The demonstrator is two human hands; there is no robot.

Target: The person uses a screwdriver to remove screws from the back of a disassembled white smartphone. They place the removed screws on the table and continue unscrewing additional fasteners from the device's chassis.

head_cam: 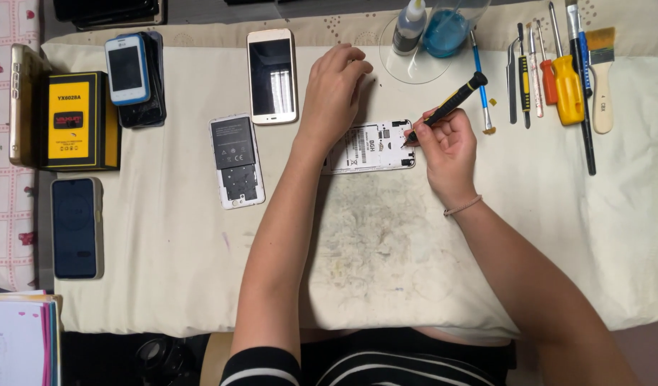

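Item: opened white phone with its back cover off (pixel 372 146), lying flat on the stained cream cloth mat (pixel 165 236), at the middle, toward the far side. Your left hand (pixel 334 89) rests on the phone's left end, fingers curled down and pressed together to steady it; it grips nothing. Your right hand (pixel 447 139) pinches the black-handled precision screwdriver with a yellow band (pixel 454 102) between thumb and fingertips, tip set at the phone's right edge; the step in hand looks like working a small screw there, and the next move seems to call for a steady downward turn with the body held still.

Around it: a white phone frame with dark battery (pixel 236 161) to the left; a white and gold phone, screen up (pixel 272 75), far left of your hand; a row of screwdrivers, tweezers and a brush (pixel 557 71) at far right; a small dropper bottle (pixel 410 27) at the far edge.
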